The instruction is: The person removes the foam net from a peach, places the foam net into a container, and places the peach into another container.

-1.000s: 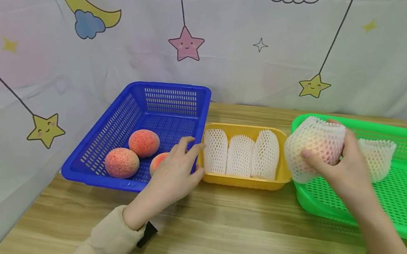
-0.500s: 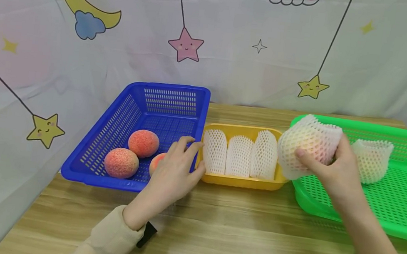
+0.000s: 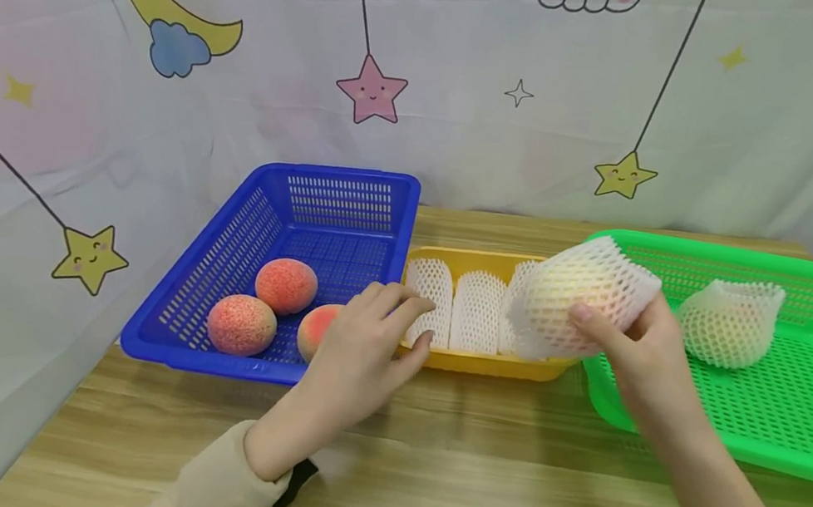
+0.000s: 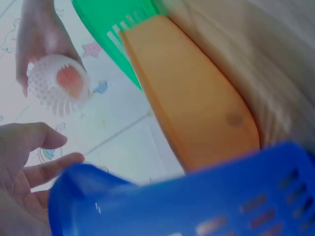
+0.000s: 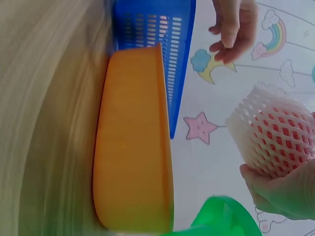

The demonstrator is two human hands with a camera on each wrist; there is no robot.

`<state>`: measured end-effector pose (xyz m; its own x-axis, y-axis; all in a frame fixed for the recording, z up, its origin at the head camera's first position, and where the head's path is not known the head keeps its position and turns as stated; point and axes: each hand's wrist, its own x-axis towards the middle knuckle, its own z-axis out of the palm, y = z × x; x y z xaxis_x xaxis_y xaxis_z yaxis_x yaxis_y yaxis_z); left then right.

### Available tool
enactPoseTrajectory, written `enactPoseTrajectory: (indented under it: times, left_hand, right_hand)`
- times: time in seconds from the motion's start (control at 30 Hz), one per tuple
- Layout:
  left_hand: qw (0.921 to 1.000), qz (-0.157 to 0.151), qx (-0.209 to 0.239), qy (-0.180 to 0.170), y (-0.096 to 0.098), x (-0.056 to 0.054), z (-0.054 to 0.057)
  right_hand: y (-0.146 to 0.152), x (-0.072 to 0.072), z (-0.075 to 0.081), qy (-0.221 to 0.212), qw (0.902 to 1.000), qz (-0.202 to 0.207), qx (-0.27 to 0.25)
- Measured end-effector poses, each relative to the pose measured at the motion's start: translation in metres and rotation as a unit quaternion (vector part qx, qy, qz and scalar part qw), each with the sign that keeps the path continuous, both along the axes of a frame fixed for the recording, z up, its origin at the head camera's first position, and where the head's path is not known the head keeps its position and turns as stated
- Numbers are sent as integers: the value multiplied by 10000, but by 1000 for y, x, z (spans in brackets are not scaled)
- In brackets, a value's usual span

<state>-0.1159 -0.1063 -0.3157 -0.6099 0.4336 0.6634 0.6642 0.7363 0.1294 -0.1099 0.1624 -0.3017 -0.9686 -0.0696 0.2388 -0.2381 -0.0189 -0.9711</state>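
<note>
My right hand [image 3: 647, 348] grips a peach in a white foam net sleeve [image 3: 575, 298], held up over the right end of the yellow tray [image 3: 487, 365]. In the left wrist view, reddish skin [image 4: 70, 81] shows through the sleeve's open end. My left hand [image 3: 366, 345] hovers above the right rim of the blue basket [image 3: 213, 361], fingers loosely bent and holding nothing. Beneath and beside it lie three bare peaches [image 3: 243, 325], one partly hidden by the hand. Three flat foam net sleeves [image 3: 478, 312] stand in the tray; the rightmost is partly covered by the held peach.
A green basket [image 3: 753, 454] on the right holds another net-wrapped peach [image 3: 730, 324]. All the containers stand on a wood-grain table [image 3: 427, 465]. Behind them hangs a white cloth [image 3: 455, 159] printed with stars and clouds.
My right hand has moved left with the wrapped peach, from the green basket's edge to over the yellow tray. My left hand has shifted slightly right, its fingers spreading towards the tray.
</note>
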Motion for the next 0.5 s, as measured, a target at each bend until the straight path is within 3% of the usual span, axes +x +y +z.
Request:
enactPoseTrajectory:
  times: [0.17, 0.37, 0.5]
  left_hand:
    - [9909, -674, 440, -1074, 14, 5, 0]
    - [9618, -1411, 1130, -2056, 30, 6, -1]
    - [9423, -1519, 1833, -2352, 34, 6, -1]
  right_hand:
    - [-11, 5, -3, -133, 9999, -36, 77]
    - [-24, 7, -8, -31, 9971, 347, -675]
    - [-27, 9, -9, -7, 9945, 409, -961]
